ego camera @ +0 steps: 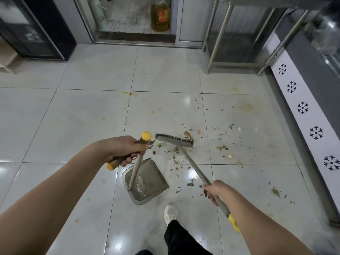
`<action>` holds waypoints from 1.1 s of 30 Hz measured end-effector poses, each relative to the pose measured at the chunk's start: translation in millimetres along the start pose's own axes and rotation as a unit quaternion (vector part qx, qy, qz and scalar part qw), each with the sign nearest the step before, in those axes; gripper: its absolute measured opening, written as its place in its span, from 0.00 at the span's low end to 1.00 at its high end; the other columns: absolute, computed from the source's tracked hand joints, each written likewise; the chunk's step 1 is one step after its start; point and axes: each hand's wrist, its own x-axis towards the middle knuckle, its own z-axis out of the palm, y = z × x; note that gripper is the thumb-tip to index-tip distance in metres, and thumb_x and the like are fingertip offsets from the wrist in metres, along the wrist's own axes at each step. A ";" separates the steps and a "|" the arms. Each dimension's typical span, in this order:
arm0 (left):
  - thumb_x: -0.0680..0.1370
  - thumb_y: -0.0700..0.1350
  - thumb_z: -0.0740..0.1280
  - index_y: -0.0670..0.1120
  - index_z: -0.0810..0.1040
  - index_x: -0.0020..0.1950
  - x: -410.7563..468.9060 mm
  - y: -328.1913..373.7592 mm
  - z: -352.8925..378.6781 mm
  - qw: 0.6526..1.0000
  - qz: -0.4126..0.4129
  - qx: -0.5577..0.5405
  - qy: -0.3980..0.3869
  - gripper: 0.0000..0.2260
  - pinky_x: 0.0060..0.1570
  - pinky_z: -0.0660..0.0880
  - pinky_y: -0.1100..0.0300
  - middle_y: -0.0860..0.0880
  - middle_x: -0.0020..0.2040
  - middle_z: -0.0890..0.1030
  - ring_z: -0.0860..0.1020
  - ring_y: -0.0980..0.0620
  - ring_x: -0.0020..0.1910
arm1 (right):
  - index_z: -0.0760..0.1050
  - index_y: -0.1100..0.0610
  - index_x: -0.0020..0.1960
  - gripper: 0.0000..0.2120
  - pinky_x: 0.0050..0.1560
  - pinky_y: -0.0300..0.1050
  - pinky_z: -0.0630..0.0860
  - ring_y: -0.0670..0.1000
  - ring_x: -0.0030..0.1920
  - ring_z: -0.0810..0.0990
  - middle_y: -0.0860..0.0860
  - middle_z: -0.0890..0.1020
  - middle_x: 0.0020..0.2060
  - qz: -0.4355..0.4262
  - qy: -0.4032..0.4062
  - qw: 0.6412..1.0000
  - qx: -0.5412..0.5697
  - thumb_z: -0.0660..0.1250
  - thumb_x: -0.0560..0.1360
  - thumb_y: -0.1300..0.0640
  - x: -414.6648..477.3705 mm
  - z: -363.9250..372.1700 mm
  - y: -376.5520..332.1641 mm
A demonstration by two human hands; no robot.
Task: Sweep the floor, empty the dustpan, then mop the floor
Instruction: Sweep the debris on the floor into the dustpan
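Left hand (121, 148) grips dustpan (156, 173) handle; right hand (219, 190) grips broom (174, 141); scraps (222, 148) right of dustpan mouth, nearer right hand.

Floor tiles (73, 116) are pale grey-white and glossy, with a grid of thin dark grout lines and yellowish smears here and there. Dustpan (152, 181) is dull grey, its handle brownish, capped yellow. Broom (174, 141) is grey too, with dark bristles and a yellow tip on the stick. Scraps (223, 148) are brown and tan, plus bits of green and red. Side panel (303, 107) is white with a row of black snowflake shapes. Bottle (160, 15) is amber with an orange-red label. White shoe (171, 213), black trousers (180, 238).
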 end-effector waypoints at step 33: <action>0.78 0.51 0.64 0.44 0.65 0.37 81.1 45.9 -79.2 0.996 -0.022 -0.010 -0.090 0.16 0.20 0.63 0.68 0.50 0.26 0.64 0.62 0.56 0.19 | 0.67 0.60 0.45 0.08 0.39 0.42 0.72 0.49 0.29 0.70 0.52 0.72 0.31 -0.002 0.073 0.970 -0.231 0.57 0.79 0.57 61.0 21.3 -115.1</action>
